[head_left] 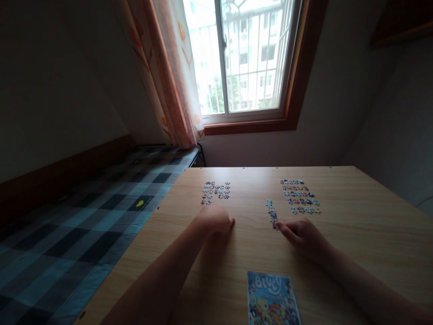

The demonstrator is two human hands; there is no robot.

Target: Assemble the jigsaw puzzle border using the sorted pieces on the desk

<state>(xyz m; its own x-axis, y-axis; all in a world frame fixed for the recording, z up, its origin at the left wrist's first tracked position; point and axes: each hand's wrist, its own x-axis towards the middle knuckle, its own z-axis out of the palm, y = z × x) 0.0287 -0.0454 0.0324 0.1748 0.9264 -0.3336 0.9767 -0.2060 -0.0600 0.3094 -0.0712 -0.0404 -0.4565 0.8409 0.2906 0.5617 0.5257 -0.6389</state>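
Note:
My right hand [301,232] is closed in a pinch, thumb and forefinger at the near end of a narrow strip of jigsaw puzzle pieces [271,212]. The piece at the fingertips is partly covered. My left hand [214,219] is bent over the table just in front of a loose group of jigsaw pieces [216,190]. One fingertip sticks out on its right side; the other fingers are hidden under the hand. Farther right, more puzzle pieces [299,196] lie in several short rows.
A picture sheet or box lid marked "Bluey" [273,298] lies on the wooden table [355,234] at the near edge of view. Along the left is a bed with a checked cover [84,225]. Behind the table are a curtain [169,81] and a barred window [253,58].

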